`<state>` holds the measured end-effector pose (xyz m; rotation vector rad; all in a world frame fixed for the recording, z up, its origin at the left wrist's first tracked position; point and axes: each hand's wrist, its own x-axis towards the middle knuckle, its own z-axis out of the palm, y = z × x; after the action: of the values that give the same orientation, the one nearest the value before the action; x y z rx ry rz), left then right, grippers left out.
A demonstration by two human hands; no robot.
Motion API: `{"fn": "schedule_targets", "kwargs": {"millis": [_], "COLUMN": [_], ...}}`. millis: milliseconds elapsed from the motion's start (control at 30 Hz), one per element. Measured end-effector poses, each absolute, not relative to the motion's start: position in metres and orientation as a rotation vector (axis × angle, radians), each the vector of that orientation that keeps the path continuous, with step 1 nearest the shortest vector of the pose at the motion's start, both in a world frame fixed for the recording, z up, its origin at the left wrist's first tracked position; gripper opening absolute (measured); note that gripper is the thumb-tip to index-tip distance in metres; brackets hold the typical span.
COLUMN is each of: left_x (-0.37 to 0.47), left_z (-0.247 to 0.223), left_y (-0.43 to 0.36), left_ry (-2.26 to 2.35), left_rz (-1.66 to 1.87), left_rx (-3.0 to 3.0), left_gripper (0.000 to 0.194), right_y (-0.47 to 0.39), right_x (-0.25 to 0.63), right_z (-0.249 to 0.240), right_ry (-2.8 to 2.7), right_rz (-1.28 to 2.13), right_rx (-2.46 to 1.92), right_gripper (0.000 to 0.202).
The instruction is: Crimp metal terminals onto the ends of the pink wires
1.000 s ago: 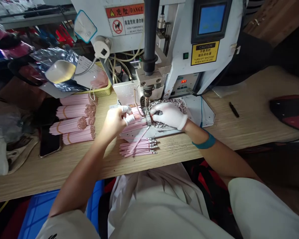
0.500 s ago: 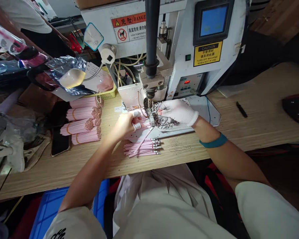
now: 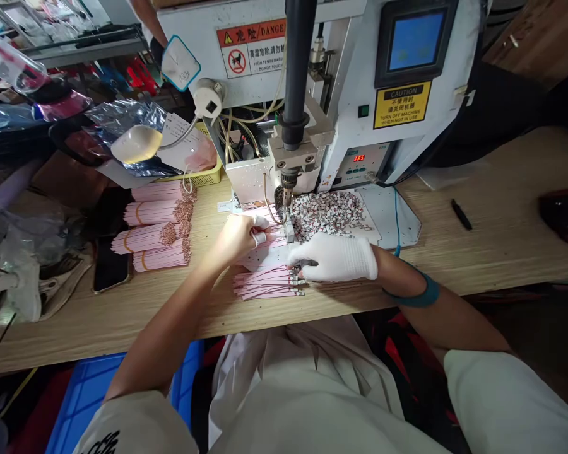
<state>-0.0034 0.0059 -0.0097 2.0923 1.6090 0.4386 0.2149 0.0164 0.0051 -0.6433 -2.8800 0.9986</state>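
Observation:
My left hand (image 3: 244,237), with white covers on its fingertips, is closed on pink wires (image 3: 275,237) just left of the machine's small metal block (image 3: 288,231). Above that block points the machine's soldering tip (image 3: 288,197). In a white glove, my right hand (image 3: 335,257) is low over the table's front part, with its fingers curled together. Its fingertips are at the tipped ends of a loose bunch of pink wires (image 3: 265,284); whatever they pinch is hidden. A heap of small grey-white connector pieces (image 3: 334,209) lies behind my right hand on a white board (image 3: 397,217).
Banded bundles of pink wires (image 3: 156,236) lie at left, beside a phone (image 3: 111,265) and a yellow basket (image 3: 208,175). The white machine (image 3: 350,139) with danger labels stands at the back. A black pen (image 3: 461,214) lies right. Part of another person (image 3: 147,19) shows behind.
My right hand has come from the connector heap towards me, down to the wire ends. The slanting loose wire now lies among the bunch. My left hand has hardly moved. The person behind has shifted right.

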Motion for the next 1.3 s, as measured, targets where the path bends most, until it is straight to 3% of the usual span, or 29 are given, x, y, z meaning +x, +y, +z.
{"fn": "schedule_targets", "kwargs": {"millis": [167,433,567,1300], "left_x": [-0.005,-0.002,-0.001,0.008], "left_z": [-0.006,-0.008,-0.008,-0.016], "left_y": [0.006,0.012,0.014,0.018], "left_ry": [1.576,1.432,1.423,1.346], "left_rz": [0.497,0.652,0.652,0.698], "left_rx": [2.107,1.818,1.642,1.630], "left_gripper": [0.018,0.031,0.037,0.023], "right_y": [0.038,0.057,0.059,0.062], "right_x": [0.232,0.218,0.209,0.205], "right_z": [0.007,-0.012,-0.017,-0.021], "right_ry": [-2.369,-1.626,-1.581,-1.544], "right_rz": [1.486,1.754,1.820,1.861], "right_rx": [-1.008,-1.018,-1.024,-1.033], "right_gripper": [0.012,0.009,0.013,0.013]}}
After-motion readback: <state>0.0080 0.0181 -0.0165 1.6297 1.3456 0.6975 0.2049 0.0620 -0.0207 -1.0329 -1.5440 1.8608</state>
